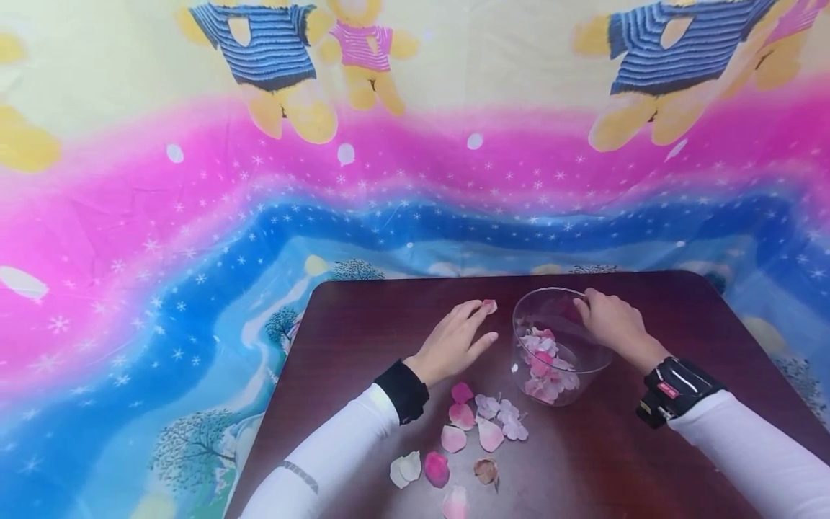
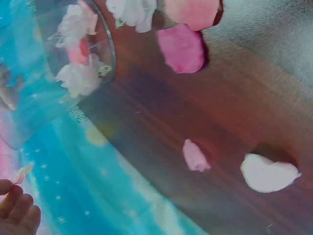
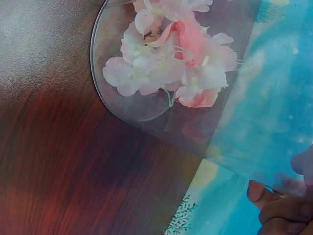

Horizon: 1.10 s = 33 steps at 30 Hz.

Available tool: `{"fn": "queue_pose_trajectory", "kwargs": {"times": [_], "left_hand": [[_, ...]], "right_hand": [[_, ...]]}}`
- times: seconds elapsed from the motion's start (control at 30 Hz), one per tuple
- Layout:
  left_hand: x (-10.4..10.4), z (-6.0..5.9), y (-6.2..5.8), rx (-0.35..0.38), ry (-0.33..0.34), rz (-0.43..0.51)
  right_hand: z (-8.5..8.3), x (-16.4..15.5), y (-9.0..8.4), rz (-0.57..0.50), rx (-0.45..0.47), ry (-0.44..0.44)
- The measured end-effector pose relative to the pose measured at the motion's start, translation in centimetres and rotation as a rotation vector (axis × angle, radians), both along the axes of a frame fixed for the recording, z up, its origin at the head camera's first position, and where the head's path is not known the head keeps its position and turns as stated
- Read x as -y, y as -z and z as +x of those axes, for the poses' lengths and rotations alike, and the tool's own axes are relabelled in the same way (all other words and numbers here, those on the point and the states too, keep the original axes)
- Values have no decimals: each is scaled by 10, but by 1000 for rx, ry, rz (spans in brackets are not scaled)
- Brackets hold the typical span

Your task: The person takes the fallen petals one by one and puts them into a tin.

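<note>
A pale pink petal (image 1: 490,306) is pinched at the fingertips of my left hand (image 1: 450,342), held over the table left of a clear round bowl (image 1: 586,378). In the left wrist view the same petal (image 2: 22,174) sticks up from between the thumb and finger. With fingers and thumb over its wall, my right hand (image 1: 616,321) grips the bowl at the right side of its rim. Pink petals and pale blossoms (image 3: 146,68) lie heaped at the bottom of the bowl, seen through its wall.
On the dark wooden table (image 1: 369,310), nearer the front, lie several loose petals: a deep pink one (image 1: 436,469), a white one (image 1: 405,469), and a brown dried one (image 1: 485,471). Pale lilac blossoms (image 1: 512,418) lie beside them. A patterned cloth (image 1: 415,173) hangs behind the table.
</note>
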<state>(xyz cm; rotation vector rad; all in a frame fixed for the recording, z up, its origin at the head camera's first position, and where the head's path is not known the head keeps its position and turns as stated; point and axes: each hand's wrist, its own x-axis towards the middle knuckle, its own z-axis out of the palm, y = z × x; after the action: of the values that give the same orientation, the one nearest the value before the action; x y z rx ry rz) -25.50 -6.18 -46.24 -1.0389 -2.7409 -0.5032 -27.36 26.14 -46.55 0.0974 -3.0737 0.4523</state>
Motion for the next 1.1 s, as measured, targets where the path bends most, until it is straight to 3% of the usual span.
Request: {"fn": "queue_pose_trajectory", "kwargs": {"times": [0.5,0.7,0.9,1.0,1.1], "left_hand": [[-9,14,-40,-169,103,89],[-25,16,-52,-241,142,28],[-48,18,-55,-309,186,-128],[-60,21,-51,-258,210,-271],[-68,26,-45,-103,245,-390]], "right_hand": [[-2,-1,0,-2,3,-7],[-3,-1,-1,-2,8,-7],[-4,-3,-1,0,14,-5],[-5,-2,0,3,3,0],[-4,-1,2,1,0,1]]}}
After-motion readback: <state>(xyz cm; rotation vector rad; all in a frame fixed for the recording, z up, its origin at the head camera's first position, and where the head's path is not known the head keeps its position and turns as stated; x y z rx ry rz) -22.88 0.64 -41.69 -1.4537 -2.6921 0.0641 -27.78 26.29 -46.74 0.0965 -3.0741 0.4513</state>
